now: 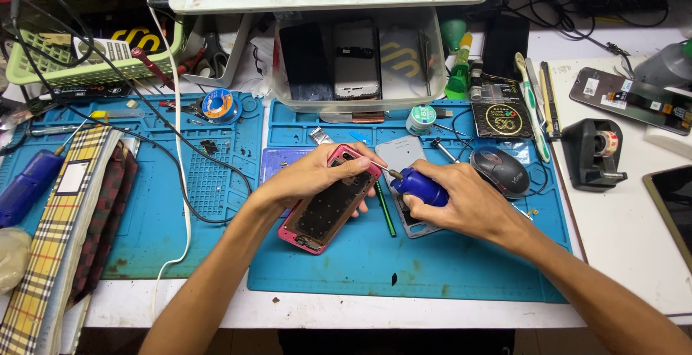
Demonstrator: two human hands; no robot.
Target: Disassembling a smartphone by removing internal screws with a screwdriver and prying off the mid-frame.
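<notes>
1. Pink is the colour to watch: your left hand (317, 175) is wrapped over the upper end of the pink-framed phone (331, 200), grip closed on it, fingers curled across the top edge, just left of the frame's centre.

2. Your right hand (461, 200) has its grip shut around the blue-handled screwdriver (420, 186), the whole handle buried in the palm, just right of centre.

3. Here's the relation that matters: the phone's long axis runs on a slant, lower left to upper right, its lower end resting on the blue mat (404, 268) that covers the counter.

4. The screwdriver lies across that axis, handle to the right, thin shaft pointing left and slightly up, tip meeting the phone's upper right corner, right beside your left fingertips.

5. So the phone sits left of the tool grip, and the tool comes in from the right; your left hand is the nearer one to the phone, in fact on it.

6. Under the right hand lies a grey back plate (401, 154), and a green rod (386, 209) rests between phone and plate.

7. Black mouse (499, 170) sits just beyond your right knuckles, apart from them.
</notes>
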